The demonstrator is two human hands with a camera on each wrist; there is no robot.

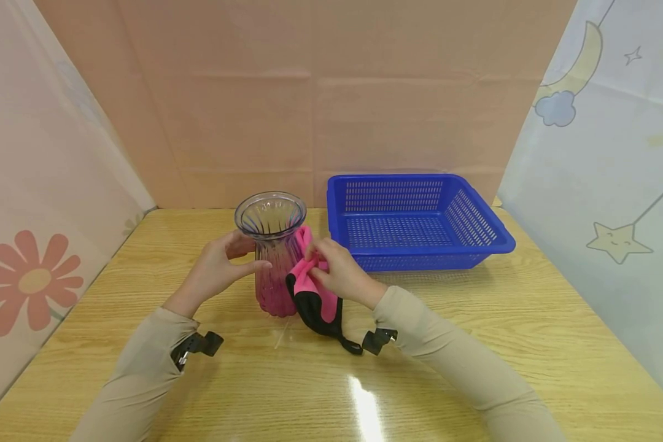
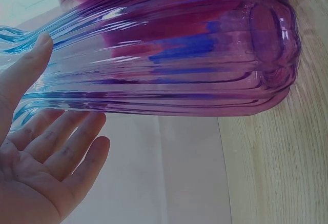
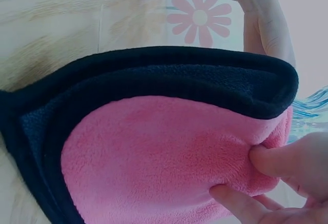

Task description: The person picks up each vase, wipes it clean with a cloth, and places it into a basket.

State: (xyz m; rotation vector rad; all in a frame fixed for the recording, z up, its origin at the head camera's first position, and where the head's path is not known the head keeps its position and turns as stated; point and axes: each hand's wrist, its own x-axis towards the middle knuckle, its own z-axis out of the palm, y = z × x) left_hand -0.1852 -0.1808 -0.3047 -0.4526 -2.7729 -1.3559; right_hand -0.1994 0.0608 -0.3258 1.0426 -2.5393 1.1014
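A ribbed glass vase (image 1: 276,258), bluish at its flared rim and pink-purple below, stands upright on the table. My left hand (image 1: 215,267) holds it below the rim, thumb across the near side and fingers around the far side; the left wrist view shows this hand (image 2: 46,147) at the narrow neck. My right hand (image 1: 339,270) pinches a pink plush cloth (image 1: 326,301) with black edging and a hanging loop. In the right wrist view the cloth (image 3: 154,142) bunches between thumb and fingers. It lies against the vase's right side, hiding part of the glass.
A blue perforated plastic basket (image 1: 420,252) stands behind and right of the hands, near the back wall. The wooden table (image 1: 254,393) reaches printed panels on the left and right. Each wrist wears a small black camera (image 1: 201,344).
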